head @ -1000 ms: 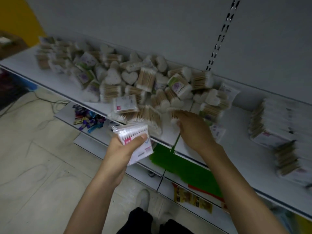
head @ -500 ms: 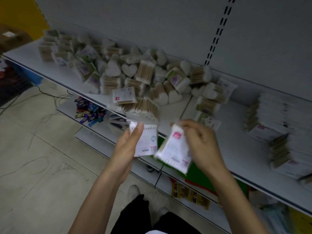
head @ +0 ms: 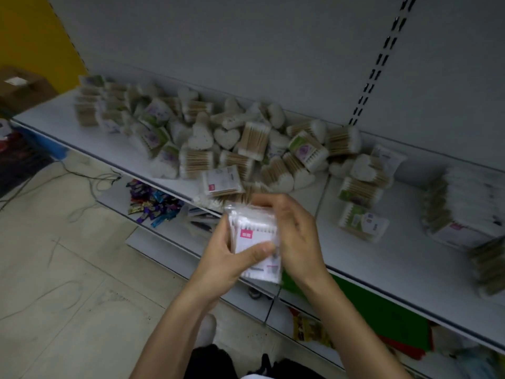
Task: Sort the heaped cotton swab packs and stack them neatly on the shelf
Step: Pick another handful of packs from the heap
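Head camera view: beyond the shelf's left end, a brown cardboard box [head: 24, 86] is seen on the far left. On the white shelf [head: 369, 258], a few short stacks of swab packs [head: 90, 113] are set near the left end, close to the back edge. Small coloured wrappers [head: 153, 206] are scattered on the lower shelf [head: 114, 195] beneath. A loose heap of cotton swab packs [head: 232, 140], with heart-shaped packs and wooden-stick bundles among them, is spread along the middle toward the back edge. One flat white pack with a pink label [head: 221, 181] lies at the heap's front, near the shelf's front edge. Just in front of that edge, a small sheaf of flat white packs [head: 258, 236] is held upright between both hands. The left hand [head: 221, 258] is curled round its left side, thumb pressed across the front face. The right hand [head: 297, 236] is wrapped over its top and right side. To the right of the hands, two green-labelled packs [head: 360, 222] lie apart from the heap. A neat pile of flat packs [head: 459, 209] is stacked near the right end.
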Action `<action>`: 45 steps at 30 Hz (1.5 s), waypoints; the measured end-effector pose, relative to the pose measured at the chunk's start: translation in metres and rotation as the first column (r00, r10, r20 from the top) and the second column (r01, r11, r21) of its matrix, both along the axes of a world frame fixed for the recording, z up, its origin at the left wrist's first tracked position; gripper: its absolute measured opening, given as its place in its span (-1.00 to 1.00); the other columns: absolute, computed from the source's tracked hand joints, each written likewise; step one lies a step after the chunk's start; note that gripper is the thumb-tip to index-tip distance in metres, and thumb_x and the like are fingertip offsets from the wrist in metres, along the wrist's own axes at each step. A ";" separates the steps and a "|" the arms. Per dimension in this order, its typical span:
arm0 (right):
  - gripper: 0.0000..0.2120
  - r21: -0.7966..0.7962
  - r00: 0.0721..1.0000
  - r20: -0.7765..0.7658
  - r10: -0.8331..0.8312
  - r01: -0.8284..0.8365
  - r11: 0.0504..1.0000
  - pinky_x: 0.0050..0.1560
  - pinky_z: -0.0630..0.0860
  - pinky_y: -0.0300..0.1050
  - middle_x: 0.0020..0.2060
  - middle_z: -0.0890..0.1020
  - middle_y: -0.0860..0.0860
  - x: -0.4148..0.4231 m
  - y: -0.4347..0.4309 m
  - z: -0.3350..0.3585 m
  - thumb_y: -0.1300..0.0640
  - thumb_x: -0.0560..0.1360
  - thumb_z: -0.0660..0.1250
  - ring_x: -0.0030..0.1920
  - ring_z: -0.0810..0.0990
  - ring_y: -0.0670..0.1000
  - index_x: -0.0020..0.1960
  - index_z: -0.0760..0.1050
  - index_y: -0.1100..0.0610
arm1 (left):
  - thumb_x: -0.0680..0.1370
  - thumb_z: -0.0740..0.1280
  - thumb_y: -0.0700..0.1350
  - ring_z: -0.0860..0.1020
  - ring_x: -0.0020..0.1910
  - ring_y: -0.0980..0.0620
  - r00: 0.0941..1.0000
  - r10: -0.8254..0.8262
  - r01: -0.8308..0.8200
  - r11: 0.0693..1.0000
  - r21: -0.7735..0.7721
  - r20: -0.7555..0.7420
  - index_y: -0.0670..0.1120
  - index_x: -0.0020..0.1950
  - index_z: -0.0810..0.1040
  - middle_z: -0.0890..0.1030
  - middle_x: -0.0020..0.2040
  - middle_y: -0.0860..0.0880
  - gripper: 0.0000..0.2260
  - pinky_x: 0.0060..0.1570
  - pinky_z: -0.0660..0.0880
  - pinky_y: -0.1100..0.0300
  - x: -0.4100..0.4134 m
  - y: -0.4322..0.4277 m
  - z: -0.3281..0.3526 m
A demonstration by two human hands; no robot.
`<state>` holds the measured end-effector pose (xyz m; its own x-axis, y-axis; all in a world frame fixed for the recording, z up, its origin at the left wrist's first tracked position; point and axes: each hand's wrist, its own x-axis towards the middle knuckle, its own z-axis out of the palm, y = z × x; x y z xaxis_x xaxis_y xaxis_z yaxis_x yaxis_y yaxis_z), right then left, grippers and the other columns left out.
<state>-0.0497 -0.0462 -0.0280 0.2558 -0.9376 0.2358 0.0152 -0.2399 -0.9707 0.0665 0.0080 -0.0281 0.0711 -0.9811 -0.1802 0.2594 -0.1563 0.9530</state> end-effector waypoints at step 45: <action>-0.48 -0.420 0.290 -0.817 -0.499 0.295 0.858 0.14 0.41 0.09 0.30 0.47 0.13 0.123 -0.029 -0.033 0.05 0.43 0.34 0.25 0.42 0.19 0.38 0.39 0.05 | -0.05 0.69 0.10 0.64 0.07 -0.12 0.715 -0.246 0.423 0.898 0.124 -0.654 -0.04 0.04 0.71 0.65 0.14 -0.15 -0.32 -0.05 0.62 -0.06 0.216 -0.062 -0.046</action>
<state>0.0733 -0.0751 -0.0605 0.0125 -0.9604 0.2782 -0.9501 -0.0982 -0.2962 0.2828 -0.0542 -0.0739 -0.4641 -0.8323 -0.3030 0.6499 -0.5524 0.5220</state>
